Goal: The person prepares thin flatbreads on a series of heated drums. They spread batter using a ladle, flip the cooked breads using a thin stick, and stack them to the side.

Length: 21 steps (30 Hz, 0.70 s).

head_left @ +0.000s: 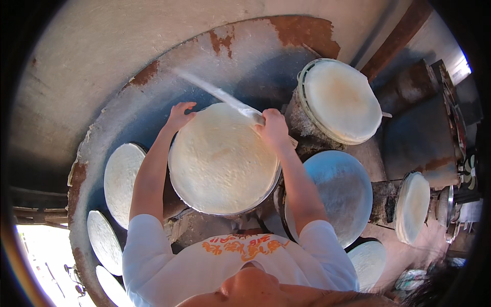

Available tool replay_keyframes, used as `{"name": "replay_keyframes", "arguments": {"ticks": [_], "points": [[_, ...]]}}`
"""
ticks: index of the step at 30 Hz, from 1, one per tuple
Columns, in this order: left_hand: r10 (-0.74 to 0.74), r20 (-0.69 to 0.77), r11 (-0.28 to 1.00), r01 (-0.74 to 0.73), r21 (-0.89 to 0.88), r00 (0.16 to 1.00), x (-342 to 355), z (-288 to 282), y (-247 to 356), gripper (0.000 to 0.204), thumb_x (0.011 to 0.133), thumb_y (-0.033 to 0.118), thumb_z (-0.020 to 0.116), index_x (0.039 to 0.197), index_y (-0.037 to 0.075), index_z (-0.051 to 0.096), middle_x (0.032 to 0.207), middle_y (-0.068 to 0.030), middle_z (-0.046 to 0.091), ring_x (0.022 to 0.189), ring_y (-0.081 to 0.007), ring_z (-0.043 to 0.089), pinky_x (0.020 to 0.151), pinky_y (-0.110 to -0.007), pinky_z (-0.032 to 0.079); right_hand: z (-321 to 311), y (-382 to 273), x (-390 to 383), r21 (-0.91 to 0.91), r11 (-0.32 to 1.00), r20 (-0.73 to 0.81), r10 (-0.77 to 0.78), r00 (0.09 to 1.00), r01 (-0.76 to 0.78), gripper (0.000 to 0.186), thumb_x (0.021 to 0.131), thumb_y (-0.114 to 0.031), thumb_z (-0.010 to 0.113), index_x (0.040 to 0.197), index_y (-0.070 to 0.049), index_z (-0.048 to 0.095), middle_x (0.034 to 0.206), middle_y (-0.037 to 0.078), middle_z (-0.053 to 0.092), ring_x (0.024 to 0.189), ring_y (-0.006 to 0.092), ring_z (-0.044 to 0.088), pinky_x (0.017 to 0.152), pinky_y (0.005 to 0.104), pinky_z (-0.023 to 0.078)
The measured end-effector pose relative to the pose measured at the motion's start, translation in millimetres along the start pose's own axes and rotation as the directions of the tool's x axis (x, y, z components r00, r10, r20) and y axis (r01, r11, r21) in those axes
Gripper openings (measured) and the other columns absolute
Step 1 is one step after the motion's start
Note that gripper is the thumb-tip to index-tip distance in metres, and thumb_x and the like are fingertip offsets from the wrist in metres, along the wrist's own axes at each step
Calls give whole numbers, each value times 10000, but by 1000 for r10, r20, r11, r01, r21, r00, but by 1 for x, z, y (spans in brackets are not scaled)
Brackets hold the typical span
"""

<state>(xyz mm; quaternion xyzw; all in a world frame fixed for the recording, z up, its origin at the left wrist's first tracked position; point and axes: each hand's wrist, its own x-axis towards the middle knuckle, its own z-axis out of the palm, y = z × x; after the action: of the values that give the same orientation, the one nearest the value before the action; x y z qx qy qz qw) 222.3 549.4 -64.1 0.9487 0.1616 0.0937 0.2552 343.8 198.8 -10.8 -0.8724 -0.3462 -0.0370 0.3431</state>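
A round, pale flatbread (222,158) with a bumpy surface lies on a round plate in front of me. Closed around a long, flat, whitish spatula (212,92), my right hand (273,129) is at the far right edge of the bread. The blade slants away to the far left, past the bread's far rim. A short tan end, likely the handle, shows beyond my fist. At the bread's far left edge is my left hand (179,116), its fingers apart and nothing seen in them. Whether its fingertips touch the bread is unclear.
A stack of flatbreads (341,102) rests on a round rack at the far right. Closer on the right is a bare round griddle (337,197). Several more pale discs (123,181) curve along the left. A rusty curved metal wall (302,33) rises behind.
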Motion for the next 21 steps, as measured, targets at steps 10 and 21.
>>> {"name": "replay_keyframes", "arguments": {"ticks": [10,21], "points": [[27,213,821,100,-562,977,-24,-18,-16,579,828,169,659,1370,116,462,1329,-61,503,1238,-178,444,974,-366,409,-15,-59,-33,-52,974,59,-219,974,222,148,718,-113,598,849,-93,532,738,89,626,700,319,626,606,443,484],[190,-43,813,-182,-553,981,-126,-97,42,223,630,67,751,849,66,711,922,-52,628,1089,-268,527,947,-385,402,-74,-120,-108,174,833,-80,-519,851,525,240,569,-86,616,798,-90,545,853,26,640,736,207,563,567,312,486]]}}
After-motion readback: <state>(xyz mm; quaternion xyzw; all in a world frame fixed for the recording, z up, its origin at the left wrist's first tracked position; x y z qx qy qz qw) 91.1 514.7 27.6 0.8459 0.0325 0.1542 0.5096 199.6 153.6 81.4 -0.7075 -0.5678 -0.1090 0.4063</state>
